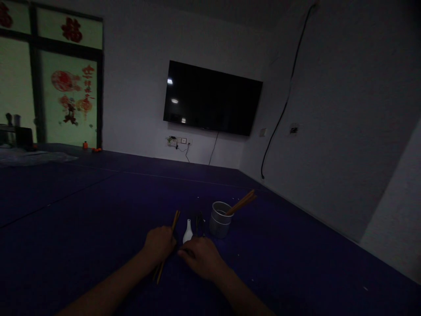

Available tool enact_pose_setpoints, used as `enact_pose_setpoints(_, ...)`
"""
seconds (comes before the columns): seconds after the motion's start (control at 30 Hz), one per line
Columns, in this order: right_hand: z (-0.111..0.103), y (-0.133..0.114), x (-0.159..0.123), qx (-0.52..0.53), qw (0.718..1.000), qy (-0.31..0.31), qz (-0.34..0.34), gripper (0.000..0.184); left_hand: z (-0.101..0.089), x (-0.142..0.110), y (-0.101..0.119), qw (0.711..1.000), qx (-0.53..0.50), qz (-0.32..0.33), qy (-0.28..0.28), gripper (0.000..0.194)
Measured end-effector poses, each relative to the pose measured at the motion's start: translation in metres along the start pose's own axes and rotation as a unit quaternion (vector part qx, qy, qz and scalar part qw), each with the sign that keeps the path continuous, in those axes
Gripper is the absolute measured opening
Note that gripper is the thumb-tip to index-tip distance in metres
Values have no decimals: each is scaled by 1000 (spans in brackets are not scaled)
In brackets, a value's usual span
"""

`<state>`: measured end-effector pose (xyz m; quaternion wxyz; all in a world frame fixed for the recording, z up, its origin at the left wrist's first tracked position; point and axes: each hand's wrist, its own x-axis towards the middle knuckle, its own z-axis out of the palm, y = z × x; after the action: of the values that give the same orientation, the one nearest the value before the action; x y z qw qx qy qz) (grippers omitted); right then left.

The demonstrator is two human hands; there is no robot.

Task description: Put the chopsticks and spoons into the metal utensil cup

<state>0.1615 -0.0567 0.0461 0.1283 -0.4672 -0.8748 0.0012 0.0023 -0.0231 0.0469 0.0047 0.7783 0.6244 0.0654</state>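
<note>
My left hand (160, 242) is closed around a few wooden chopsticks (176, 217), whose ends stick out above and below the fist. Just to its right, my right hand (204, 258) is curled low over the table, thumb and fingers drawn together; whatever it may grip is hidden. A white soup spoon (188, 231) lies beyond the right fingers, its narrow handle pointing away from me. Beside the spoon are some thin dark utensils (198, 221), too dim to name. A grey metal cup (219, 227) stands upright past my right hand, with more chopsticks (242, 202) leaning out to the right.
The surface is a wide blue-purple table (108, 210) with a seam and small white specks. Clear plastic sheeting (36, 156) lies at the far left, near small orange items (85, 145). Beyond are a wall-mounted television (213, 98) and a hanging black cable (285, 105).
</note>
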Motion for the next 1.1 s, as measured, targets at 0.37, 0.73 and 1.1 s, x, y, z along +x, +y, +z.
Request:
enact_pose_setpoints(0.37, 1, 0, 1, -7, 1000, -2, -15, 27, -11, -7, 2, 999, 29, 3, -23, 33)
enact_pose_setpoints(0.73, -3, -3, 0, -6, 1000, -9, -28, 28, -9, -7, 1, 1000, 22, 0, -20, 35)
enact_pose_setpoints(1.1, 0, -1, -1, 2, 1000, 2, -11, 26, -11, -4, 0, 1000, 1, -15, -22, 33)
